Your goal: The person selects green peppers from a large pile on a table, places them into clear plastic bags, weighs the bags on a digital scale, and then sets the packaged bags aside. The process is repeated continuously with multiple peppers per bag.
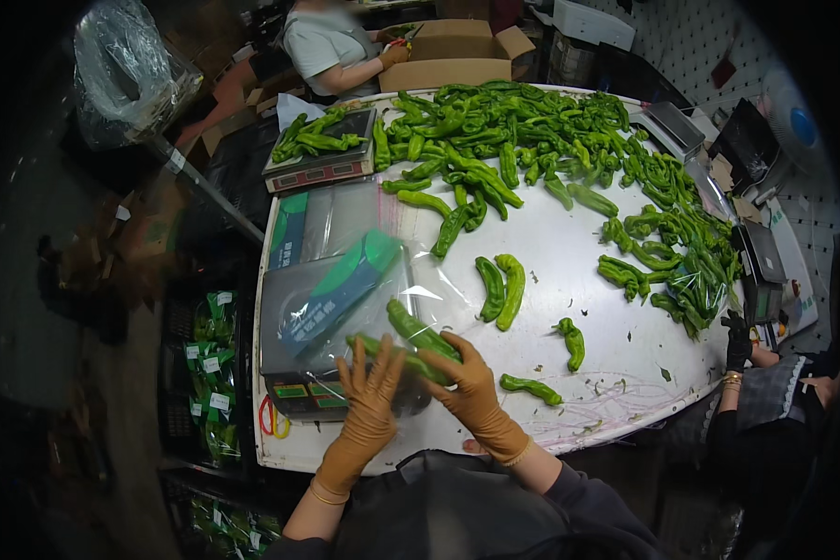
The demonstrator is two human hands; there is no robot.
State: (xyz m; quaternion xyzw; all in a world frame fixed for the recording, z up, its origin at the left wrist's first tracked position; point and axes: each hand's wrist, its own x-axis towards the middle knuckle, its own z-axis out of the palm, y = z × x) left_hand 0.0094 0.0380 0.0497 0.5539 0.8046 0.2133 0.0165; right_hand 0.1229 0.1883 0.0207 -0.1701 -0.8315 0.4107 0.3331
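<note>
In a tan rubber glove, my left hand (371,399) lies against the opening of a clear plastic bag (420,280) with a green and blue printed band, fingers spread. My right hand (472,388), gloved alike, holds green peppers (420,332) at the bag's mouth; part of them is inside the film. The bag rests over a digital scale (290,350). Whether my left fingers pinch the film or a pepper is unclear. To the right of the bag, two peppers (500,290) lie side by side, with single ones (572,344) nearer me.
A big heap of peppers (518,119) covers the table's far side. Another scale (322,171) bears peppers at the back left. Beyond stands a cardboard box (455,70) beside a co-worker. A second co-worker's black-gloved hand (736,339) is at the right edge. Crates with bagged peppers (213,378) stand left.
</note>
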